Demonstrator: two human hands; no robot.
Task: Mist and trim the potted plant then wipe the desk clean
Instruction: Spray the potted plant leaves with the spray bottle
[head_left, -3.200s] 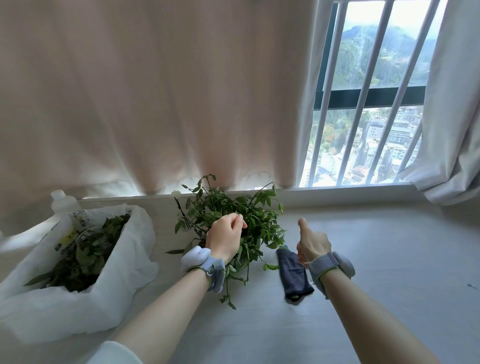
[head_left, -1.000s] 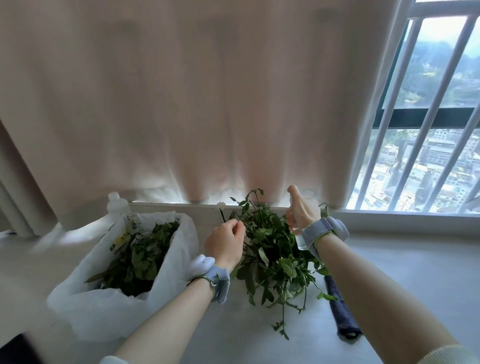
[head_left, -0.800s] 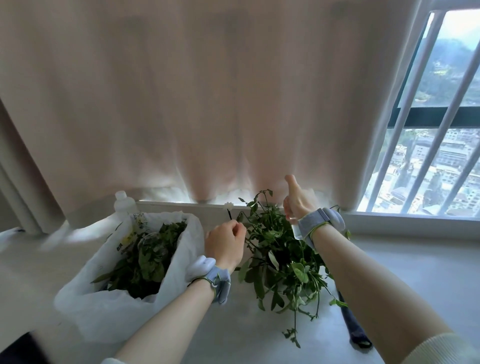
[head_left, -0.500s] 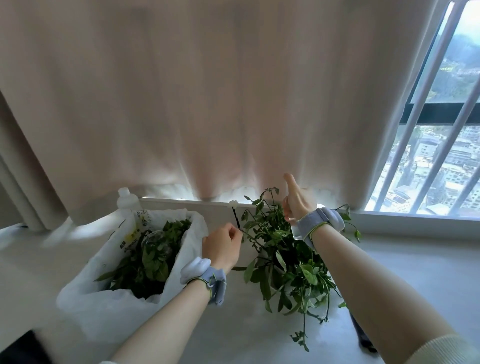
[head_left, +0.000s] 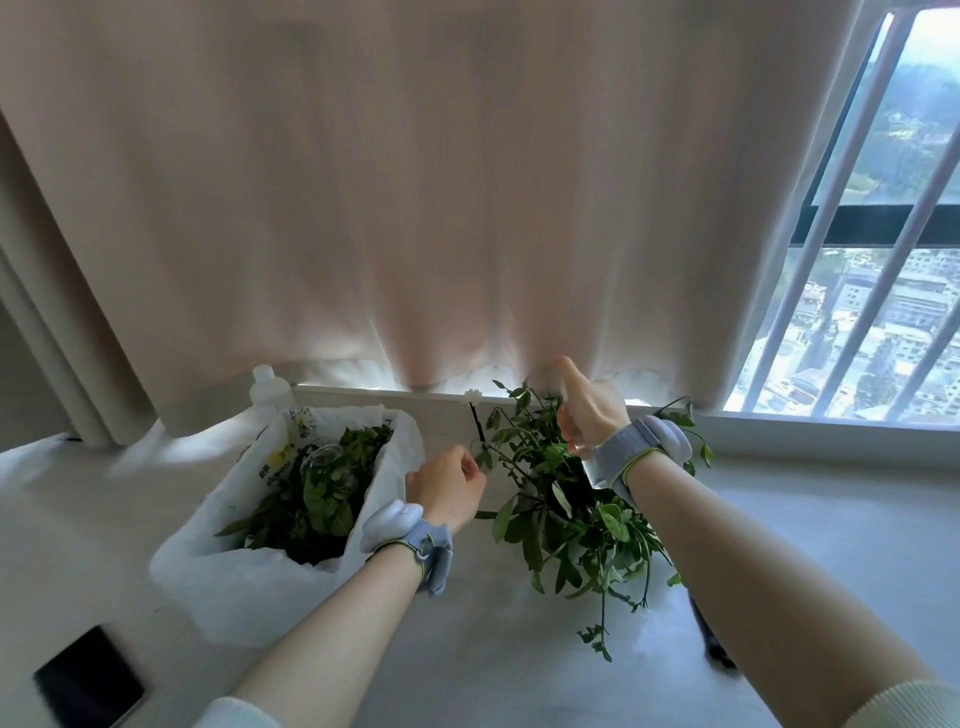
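While before beside the cloth, right hand now gripping spray bottle over plant; left hand pinching stem.

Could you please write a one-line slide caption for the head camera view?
Right hand holds a spray bottle over the potted plant while the left hand pinches a stem.

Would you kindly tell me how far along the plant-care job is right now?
Done: green cuttings already fill the white bag. In hand: the right hand grips a clear spray bottle over the potted plant, while the left hand pinches a stem. Left: the dark cloth lies unused on the desk, so wiping remains.
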